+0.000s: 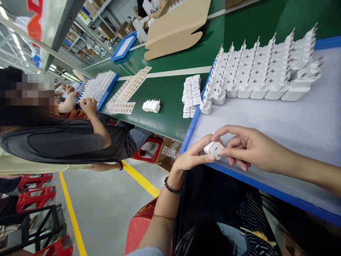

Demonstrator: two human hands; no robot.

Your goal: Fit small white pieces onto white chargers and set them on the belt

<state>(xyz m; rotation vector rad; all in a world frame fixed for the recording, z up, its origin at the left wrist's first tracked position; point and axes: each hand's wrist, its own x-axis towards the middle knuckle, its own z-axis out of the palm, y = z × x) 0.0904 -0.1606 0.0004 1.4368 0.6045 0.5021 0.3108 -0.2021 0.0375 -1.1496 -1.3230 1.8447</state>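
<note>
A white charger plug (215,148) with a slot in its end face is held over the near left corner of the blue-rimmed tray. My left hand (193,154), wearing a dark beaded bracelet, is closed around it from the left. From the right, my right hand (247,147) has its thumb on the end face and its index finger at the top edge; the other fingers curl loosely below. Rows of white chargers (250,71), pins up, fill the far part of the tray (279,124). One charger (205,106) stands at the tray's left rim.
Stacked white chargers (191,91) with printed faces sit left of the tray on the green table (170,124). Further left are a small charger group (151,105) and label sheets (128,90). A brown cardboard piece (176,32) lies behind. A co-worker (66,135) works at left.
</note>
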